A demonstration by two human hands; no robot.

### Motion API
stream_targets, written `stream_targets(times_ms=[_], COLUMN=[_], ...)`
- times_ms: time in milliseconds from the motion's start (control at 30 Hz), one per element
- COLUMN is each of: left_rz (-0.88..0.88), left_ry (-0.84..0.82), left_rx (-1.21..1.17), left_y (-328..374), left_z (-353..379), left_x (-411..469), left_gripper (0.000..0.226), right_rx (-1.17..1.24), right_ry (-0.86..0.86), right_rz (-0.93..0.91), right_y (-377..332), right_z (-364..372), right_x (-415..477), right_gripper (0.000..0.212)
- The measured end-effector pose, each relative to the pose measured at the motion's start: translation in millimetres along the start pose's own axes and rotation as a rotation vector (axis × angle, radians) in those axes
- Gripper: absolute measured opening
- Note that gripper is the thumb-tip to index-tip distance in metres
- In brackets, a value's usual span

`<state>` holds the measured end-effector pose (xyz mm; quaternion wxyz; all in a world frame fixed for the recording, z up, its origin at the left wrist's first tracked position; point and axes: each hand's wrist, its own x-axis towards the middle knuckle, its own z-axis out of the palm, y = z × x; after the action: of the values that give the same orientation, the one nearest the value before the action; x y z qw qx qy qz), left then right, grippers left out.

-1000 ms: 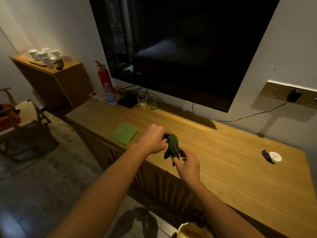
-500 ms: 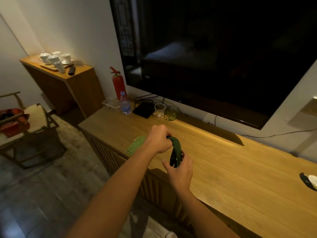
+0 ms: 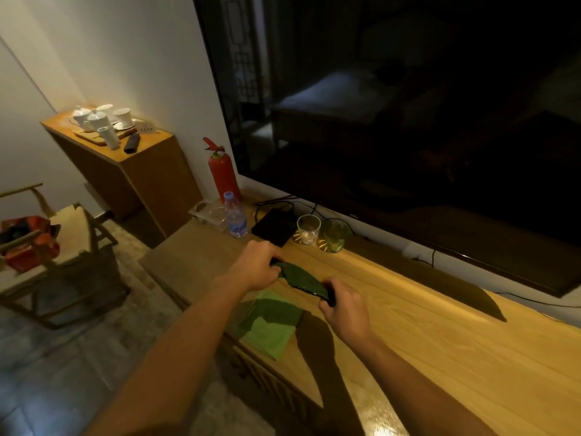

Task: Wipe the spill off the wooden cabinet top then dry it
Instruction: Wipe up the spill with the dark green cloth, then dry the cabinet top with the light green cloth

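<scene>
Dark green cloth (image 3: 301,278) up in the air, pulled out between both hands above the wooden cabinet top (image 3: 440,357). Left hand (image 3: 256,265) has its fingers curled tight round the far end. Right hand (image 3: 344,311) pinches the near end, fingers folded in over it. The cloth sags a little between the two grips and touches nothing else.

Just under the fingers, a folded light green cloth (image 3: 267,328) lies flat at the cabinet's front edge, partly in the arms' shadow.

Beyond the left fingers, near the wall, come the containers. A clear glass (image 3: 308,229) stands upright, something pale at its bottom, too blurred to name. Just beside it is a green glass (image 3: 335,236); its contents cannot be made out. Left of those sit a black box (image 3: 273,226), then a water bottle (image 3: 235,215), capped and upright, then a clear tray (image 3: 209,212).

Further out from the left fingers, a red fire extinguisher (image 3: 224,174) stands by the wall, and a side cabinet (image 3: 151,171) carries a white tea set (image 3: 97,118).
</scene>
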<state>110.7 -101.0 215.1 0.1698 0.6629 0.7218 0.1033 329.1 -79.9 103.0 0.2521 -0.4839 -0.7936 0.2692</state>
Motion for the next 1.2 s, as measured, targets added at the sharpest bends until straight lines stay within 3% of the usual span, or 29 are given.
stream_targets(times_ms=[233, 433, 833, 933, 1067, 1200], left_rz=[0.030, 0.065, 0.203, 0.262, 0.316, 0.201], left_ry=[-0.131, -0.246, -0.351, -0.358, -0.299, -0.199], left_rx=[0.021, 0.014, -0.089, -0.076, -0.047, -0.118], left_y=[-47, -71, -180, -200, -208, -203], left_z=[33, 73, 159, 181, 181, 171], left_x=[57, 116, 223, 223, 212, 173], left_gripper=[0.032, 0.033, 0.035, 0.037, 0.047, 0.057], right_rx=[-0.206, -0.259, -0.392, -0.410, -0.342, -0.236], right_ry=[-0.195, -0.298, -0.225, -0.209, -0.049, 0.045], right_rz=[-0.134, -0.002, 0.237, 0.300, 0.366, 0.582], right_y=[25, 46, 91, 90, 76, 56], right_z=[-7, 16, 130, 148, 153, 153], right_x=[60, 97, 156, 148, 131, 103], right_gripper=[0.035, 0.034, 0.036, 0.038, 0.049, 0.047])
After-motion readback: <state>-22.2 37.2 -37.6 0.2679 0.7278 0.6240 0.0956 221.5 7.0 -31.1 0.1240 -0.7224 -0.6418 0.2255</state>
